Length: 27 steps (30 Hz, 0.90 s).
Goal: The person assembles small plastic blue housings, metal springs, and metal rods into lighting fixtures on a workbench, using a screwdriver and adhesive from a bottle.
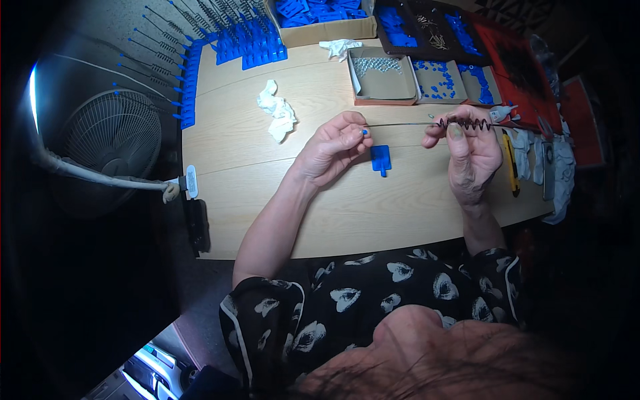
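The left hand (pixel 337 148) has its grip pinched on the end of a thin metal rod (pixel 403 125), thumb against fingers, with one blue bead (pixel 365 133) showing at the fingertips. The rod runs out toward three o'clock to the right hand (pixel 470 157), whose grip pinches a dark coil spring (pixel 477 125) between thumb and fingers. The spring looks to lie along the rod's line; whether the rod passes through it I cannot tell. Both hands hold these above the desk (pixel 400 213).

One blue paddle-shaped plate (pixel 381 159) lies between the hands, at nine o'clock from the right one. At one o'clock from the left hand stand three small open boxes (pixel 383 87): clear beads, blue beads, blue pieces. At twelve is one cardboard box (pixel 330 31) of blue parts; at ten, one crumpled tissue (pixel 277 110) and, farther out, blue racks (pixel 189 87) carrying rods with springs. From the right hand, one small white bottle (pixel 503 112) sits at one o'clock, its label too small to read, and one yellow utility knife (pixel 511 163) at three.

Wood surface stretches between the forearms to the desk's near edge, at six o'clock, just before the person's torso.
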Tool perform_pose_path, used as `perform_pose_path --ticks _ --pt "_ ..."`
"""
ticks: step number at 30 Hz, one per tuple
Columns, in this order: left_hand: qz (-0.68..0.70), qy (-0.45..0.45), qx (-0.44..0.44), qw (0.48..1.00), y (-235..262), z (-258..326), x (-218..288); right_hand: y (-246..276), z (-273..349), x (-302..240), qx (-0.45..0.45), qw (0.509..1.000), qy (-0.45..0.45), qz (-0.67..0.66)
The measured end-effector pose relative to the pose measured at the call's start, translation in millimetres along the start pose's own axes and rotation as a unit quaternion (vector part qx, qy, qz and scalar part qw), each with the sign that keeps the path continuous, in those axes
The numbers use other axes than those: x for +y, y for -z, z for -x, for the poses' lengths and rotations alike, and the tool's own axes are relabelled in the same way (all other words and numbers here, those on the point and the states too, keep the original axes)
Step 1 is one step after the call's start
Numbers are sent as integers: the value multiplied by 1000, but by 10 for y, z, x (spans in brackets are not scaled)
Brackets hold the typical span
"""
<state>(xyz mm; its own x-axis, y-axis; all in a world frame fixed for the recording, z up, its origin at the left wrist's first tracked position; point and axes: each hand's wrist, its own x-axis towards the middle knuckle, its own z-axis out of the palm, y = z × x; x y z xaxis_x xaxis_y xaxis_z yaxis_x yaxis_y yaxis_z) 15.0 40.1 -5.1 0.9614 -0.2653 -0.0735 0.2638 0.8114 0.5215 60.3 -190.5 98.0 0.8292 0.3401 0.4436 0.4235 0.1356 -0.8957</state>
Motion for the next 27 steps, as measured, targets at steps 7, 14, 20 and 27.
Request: perform_pose_path --ticks 7,14,20,27 --pt "6 3 -5 1000 -2 -12 9 7 27 39 -26 1000 9 12" --pt "6 8 -3 1000 -14 -7 17 41 52 63 -32 999 -11 -23" --pt "6 2 -2 1000 -5 -5 12 -11 45 53 -22 1000 -15 4" --pt "5 9 -4 1000 -9 -5 21 12 51 28 -26 999 -12 17"
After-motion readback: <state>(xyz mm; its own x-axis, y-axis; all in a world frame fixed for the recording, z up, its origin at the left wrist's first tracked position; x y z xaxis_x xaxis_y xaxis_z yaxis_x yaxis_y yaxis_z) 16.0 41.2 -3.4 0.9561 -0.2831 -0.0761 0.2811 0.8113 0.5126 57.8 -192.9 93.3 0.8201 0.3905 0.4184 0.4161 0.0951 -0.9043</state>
